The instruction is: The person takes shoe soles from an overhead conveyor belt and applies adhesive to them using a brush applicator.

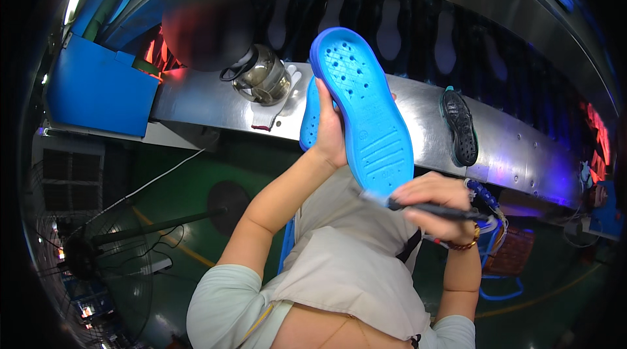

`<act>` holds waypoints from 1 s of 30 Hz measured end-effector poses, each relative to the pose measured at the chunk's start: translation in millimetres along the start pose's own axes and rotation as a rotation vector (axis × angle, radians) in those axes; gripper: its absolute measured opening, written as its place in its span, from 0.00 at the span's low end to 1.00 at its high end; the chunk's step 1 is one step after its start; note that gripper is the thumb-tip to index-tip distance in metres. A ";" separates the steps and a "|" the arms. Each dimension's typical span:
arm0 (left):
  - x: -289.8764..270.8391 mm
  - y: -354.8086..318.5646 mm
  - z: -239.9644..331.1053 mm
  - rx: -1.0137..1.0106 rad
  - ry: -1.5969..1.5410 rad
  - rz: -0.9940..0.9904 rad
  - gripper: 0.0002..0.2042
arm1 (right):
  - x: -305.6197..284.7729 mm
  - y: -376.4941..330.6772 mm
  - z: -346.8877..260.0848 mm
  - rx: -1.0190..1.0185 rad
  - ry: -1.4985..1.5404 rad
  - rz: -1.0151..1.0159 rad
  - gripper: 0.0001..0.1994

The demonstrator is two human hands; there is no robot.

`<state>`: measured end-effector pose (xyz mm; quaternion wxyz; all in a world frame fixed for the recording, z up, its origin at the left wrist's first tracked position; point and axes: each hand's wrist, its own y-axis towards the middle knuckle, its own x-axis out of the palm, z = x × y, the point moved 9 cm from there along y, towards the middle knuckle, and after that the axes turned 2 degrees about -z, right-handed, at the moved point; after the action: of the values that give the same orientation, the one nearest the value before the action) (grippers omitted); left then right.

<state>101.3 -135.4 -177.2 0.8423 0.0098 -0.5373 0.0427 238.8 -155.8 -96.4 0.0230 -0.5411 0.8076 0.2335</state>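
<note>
A blue sole (373, 117) is held up in front of the tabletop (418, 97), its far end rising over the front edge and its near end out beyond that edge. The left of the hands (332, 128) grips it by the left side, thumb along the rim and the other fingers mostly hidden behind. The right hand (432, 193) is closed round a black tool (444, 210), whose blurred pale tip is at the sole's near end; contact cannot be told. A second sole (309, 120), also blue, shows behind the left hand at the tabletop's front edge. To its left, toward the tabletop's left end, stands a tinted see-through jug (264, 78) with a dark handle; whether it holds liquid cannot be told. A white glove (269, 114) lies partly under it, cuff at the front edge. A black sole (460, 128) lies right of centre, reaching the front edge.
</note>
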 end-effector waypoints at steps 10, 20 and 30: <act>26.1 3.2 32.2 0.066 0.078 -0.009 0.44 | -22.8 -19.8 30.2 0.062 0.256 0.130 0.09; 52.4 -17.1 -0.8 0.101 0.005 -0.108 0.23 | -6.2 -15.7 17.6 0.104 0.193 0.495 0.10; 37.7 -10.4 -2.5 0.042 -0.118 -0.059 0.22 | 5.5 7.0 -24.3 -0.066 -0.114 0.261 0.12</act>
<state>120.1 -143.4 -143.8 0.8095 0.0460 -0.5846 0.0284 235.5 -168.2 -73.9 0.0206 -0.4178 0.8603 0.2914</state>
